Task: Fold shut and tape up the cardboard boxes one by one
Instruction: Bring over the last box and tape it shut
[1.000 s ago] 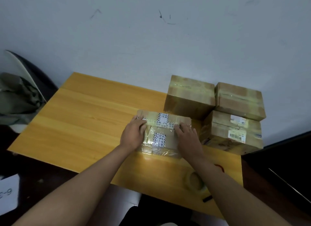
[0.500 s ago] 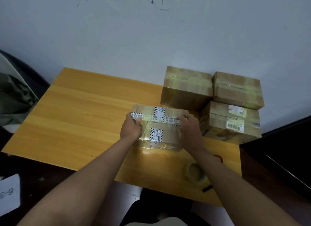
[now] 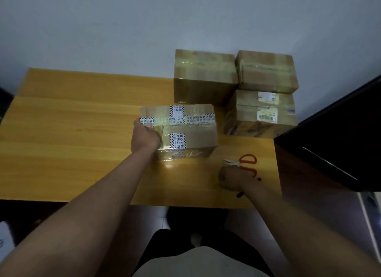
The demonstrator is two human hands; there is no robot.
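1. The cardboard box [image 3: 185, 132] being worked on sits near the middle of the wooden table [image 3: 72, 122], its flaps folded down and crossed by strips of printed white tape with black-striped edges.
2. The left hand [image 3: 145, 137] is at the box's left end, fingers curled round the top left corner – it grips the box where the long strip of tape runs over the edge.
3. The right hand [image 3: 231, 178] is well apart from the box, down by the table's near right edge. Its fingers are curled under the hand; what they hold, if anything, cannot be told, since the view is blurred there (a dark stub shows just below the wrist).
4. Red-handled scissors [image 3: 244, 162] lie on the table just beyond the right hand, blades pointing left.
5. Three more boxes stand at the back right against the grey wall [image 3: 123, 29]: a large taped box [image 3: 204, 76] just behind the worked one, a labelled box [image 3: 261, 113] to its right, and a smaller taped box [image 3: 268, 70] stacked on the labelled one.
6. A dark cabinet [image 3: 334, 142] – or something like it – adjoins the table's right side.
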